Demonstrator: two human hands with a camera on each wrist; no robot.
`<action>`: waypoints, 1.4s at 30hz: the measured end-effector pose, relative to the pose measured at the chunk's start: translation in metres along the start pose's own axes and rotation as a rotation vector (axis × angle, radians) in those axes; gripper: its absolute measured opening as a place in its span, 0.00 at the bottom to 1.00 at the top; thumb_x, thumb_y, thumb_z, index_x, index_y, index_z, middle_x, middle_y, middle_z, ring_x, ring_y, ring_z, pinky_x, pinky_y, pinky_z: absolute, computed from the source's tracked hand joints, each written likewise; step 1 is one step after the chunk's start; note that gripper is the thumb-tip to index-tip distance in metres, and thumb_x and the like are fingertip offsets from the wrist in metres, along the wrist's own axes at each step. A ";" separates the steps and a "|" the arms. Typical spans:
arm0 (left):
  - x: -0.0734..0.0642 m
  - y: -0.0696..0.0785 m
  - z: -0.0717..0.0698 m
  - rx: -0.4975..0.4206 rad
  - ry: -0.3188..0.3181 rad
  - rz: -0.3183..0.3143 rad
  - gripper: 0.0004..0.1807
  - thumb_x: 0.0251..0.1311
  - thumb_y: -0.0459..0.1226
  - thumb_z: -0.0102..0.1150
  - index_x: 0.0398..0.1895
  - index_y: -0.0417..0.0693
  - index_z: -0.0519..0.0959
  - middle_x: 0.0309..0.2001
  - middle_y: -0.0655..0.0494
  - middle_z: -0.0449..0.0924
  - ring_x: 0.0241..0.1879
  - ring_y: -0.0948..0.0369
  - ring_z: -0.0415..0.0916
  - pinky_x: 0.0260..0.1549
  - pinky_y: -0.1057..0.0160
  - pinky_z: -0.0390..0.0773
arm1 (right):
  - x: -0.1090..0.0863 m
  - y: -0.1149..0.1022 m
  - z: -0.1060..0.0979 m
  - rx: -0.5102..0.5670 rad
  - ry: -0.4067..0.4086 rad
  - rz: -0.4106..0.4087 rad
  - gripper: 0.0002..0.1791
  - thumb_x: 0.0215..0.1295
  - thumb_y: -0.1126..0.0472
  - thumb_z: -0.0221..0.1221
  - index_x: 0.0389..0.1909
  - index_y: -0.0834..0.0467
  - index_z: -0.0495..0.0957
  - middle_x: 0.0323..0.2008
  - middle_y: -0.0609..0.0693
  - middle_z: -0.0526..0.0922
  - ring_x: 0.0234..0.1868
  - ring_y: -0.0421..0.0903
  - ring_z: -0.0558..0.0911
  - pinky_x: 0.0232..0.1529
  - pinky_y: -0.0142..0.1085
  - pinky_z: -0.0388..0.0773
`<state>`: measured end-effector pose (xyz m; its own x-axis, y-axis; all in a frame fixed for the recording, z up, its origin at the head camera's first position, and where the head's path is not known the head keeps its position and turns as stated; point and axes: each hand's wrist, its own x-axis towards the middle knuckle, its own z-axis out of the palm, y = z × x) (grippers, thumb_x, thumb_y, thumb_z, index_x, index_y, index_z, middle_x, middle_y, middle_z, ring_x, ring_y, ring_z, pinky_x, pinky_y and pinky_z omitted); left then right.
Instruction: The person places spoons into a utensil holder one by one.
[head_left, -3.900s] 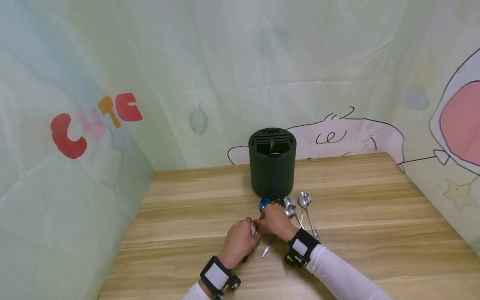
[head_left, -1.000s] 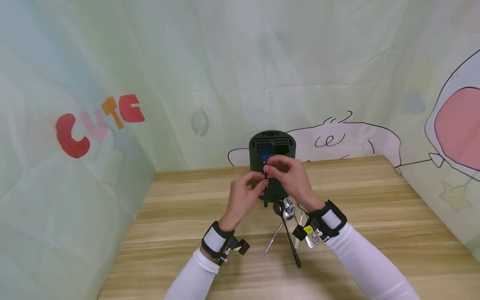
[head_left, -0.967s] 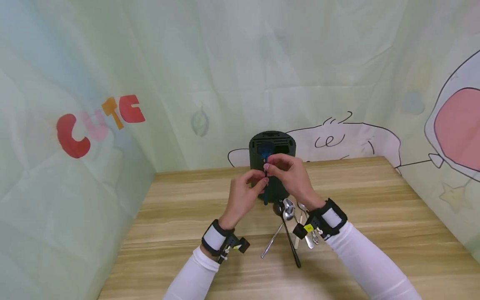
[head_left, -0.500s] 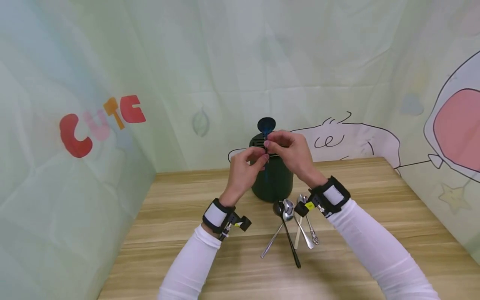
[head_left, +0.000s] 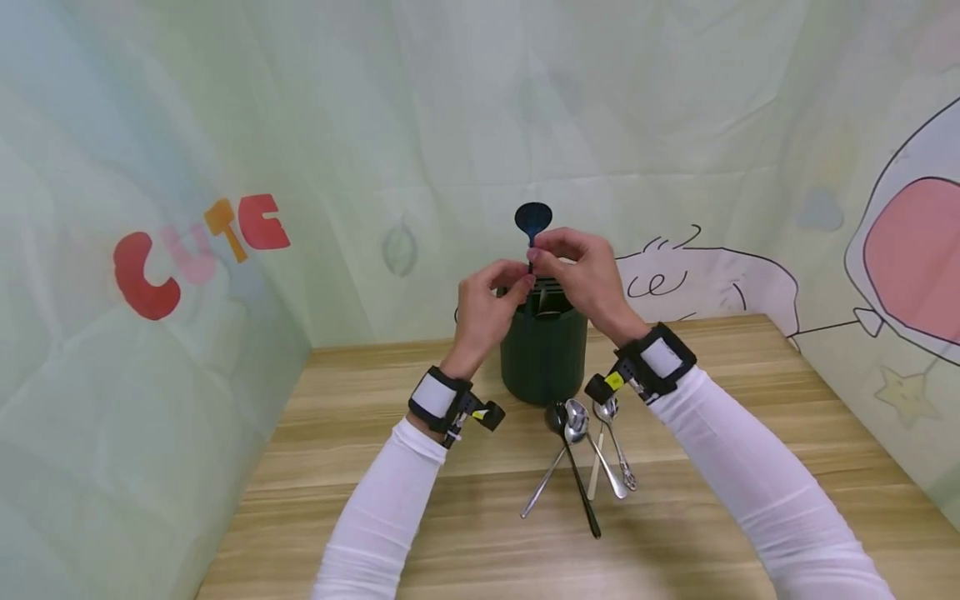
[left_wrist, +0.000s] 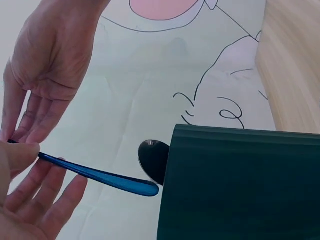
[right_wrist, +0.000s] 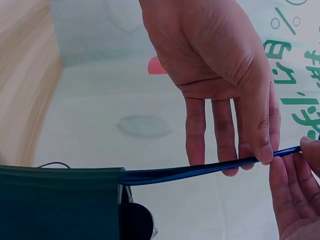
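Blue spoon point(head_left: 533, 218) held bowl-up at the mouth of the dark green holder point(head_left: 543, 362).
Left-hand grip point(head_left: 487, 304) and right-hand grip point(head_left: 588, 275) are both closed to a fingertip pinch on the slim handle, the left lower; the handle end stands at the rim below them, entry unconfirmed. Step in hand judged as insertion; the next move calls for aligning the tip, clear of the shiny spoon bowl point(left_wrist: 154, 160) there, and lowering straight. Spoon glossy, handle flaring; holder smooth, rounded. Below the grips, nearer the person, a black spoon point(head_left: 581, 479) and silver spoons point(head_left: 606, 408) lie on the wood-grained bench point(head_left: 375, 417).
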<state>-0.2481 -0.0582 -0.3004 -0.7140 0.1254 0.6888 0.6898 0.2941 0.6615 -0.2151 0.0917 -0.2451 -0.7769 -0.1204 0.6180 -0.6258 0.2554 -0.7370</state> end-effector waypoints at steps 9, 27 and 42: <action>0.010 -0.013 0.003 0.006 0.008 0.000 0.07 0.57 0.40 0.60 0.36 0.48 0.80 0.31 0.59 0.81 0.29 0.68 0.75 0.32 0.58 0.79 | 0.011 0.023 0.003 -0.023 0.012 0.008 0.10 0.61 0.60 0.59 0.40 0.61 0.79 0.35 0.54 0.82 0.35 0.43 0.80 0.46 0.41 0.76; 0.010 -0.047 0.012 0.119 -0.092 -0.138 0.08 0.58 0.42 0.60 0.37 0.51 0.80 0.34 0.60 0.80 0.33 0.68 0.74 0.33 0.63 0.77 | 0.021 0.085 0.007 -0.109 -0.038 0.104 0.09 0.59 0.55 0.61 0.37 0.55 0.81 0.33 0.48 0.83 0.37 0.41 0.78 0.43 0.41 0.75; 0.008 -0.058 0.016 0.201 -0.138 -0.173 0.08 0.58 0.42 0.60 0.37 0.50 0.80 0.34 0.60 0.81 0.35 0.68 0.74 0.35 0.64 0.76 | 0.018 0.101 0.010 -0.156 -0.072 0.130 0.09 0.59 0.55 0.62 0.38 0.54 0.81 0.34 0.47 0.82 0.37 0.41 0.77 0.40 0.41 0.75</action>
<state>-0.2964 -0.0587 -0.3382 -0.8380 0.1805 0.5149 0.5285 0.5028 0.6840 -0.2930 0.1057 -0.3112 -0.8569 -0.1436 0.4950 -0.5060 0.4175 -0.7548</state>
